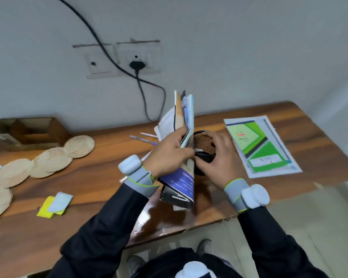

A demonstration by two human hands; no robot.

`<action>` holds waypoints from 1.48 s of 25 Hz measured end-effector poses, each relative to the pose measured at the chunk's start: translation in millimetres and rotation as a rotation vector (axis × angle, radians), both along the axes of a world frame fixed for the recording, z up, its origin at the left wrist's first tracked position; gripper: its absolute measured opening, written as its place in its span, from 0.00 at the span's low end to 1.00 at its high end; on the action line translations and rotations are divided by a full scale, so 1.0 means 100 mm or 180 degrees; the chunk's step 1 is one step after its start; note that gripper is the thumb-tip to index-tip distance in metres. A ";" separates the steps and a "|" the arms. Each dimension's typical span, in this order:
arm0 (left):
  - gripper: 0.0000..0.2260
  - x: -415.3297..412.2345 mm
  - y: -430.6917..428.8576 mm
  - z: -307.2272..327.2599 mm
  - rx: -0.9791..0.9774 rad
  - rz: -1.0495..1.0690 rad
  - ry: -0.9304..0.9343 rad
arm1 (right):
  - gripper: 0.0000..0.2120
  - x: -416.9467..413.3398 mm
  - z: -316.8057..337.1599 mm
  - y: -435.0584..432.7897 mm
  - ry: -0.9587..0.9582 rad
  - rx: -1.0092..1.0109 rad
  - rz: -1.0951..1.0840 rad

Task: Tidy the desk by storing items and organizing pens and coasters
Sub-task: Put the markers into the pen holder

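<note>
My left hand grips a stack of booklets, held upright on edge above the wooden desk. Right beside it my right hand wraps around a black mesh pen holder, which lies tilted. Two pens lie on the desk behind the booklets. Several round woven coasters are spread in a chain along the desk's left side. A green and white booklet lies flat to the right.
A brown wooden organizer box stands at the back left against the wall. Yellow and pale blue sticky notes lie near the front left. A black cable hangs from a wall socket. The desk's front edge runs below my forearms.
</note>
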State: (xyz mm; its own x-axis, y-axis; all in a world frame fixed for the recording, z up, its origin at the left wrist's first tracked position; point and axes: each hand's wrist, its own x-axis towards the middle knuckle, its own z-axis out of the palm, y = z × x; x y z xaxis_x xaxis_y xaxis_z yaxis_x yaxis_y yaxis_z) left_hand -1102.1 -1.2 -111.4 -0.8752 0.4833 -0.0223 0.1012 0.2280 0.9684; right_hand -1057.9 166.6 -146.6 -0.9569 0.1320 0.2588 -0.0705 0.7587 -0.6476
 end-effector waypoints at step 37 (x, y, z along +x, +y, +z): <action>0.13 0.15 -0.33 -0.70 -0.0170 0.1737 0.0039 | 0.21 -0.21 -0.38 -0.38 -0.0560 -0.0559 0.1808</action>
State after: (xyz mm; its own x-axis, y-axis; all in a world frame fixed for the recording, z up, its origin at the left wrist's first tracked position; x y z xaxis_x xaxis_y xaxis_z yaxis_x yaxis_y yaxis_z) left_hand -1087.4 -34.4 -181.0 -0.9988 -0.0424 -0.0227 -0.0344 0.2992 0.9536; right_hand -1079.2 129.0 -184.6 -0.9165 -0.3842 0.1114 -0.3129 0.5150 -0.7981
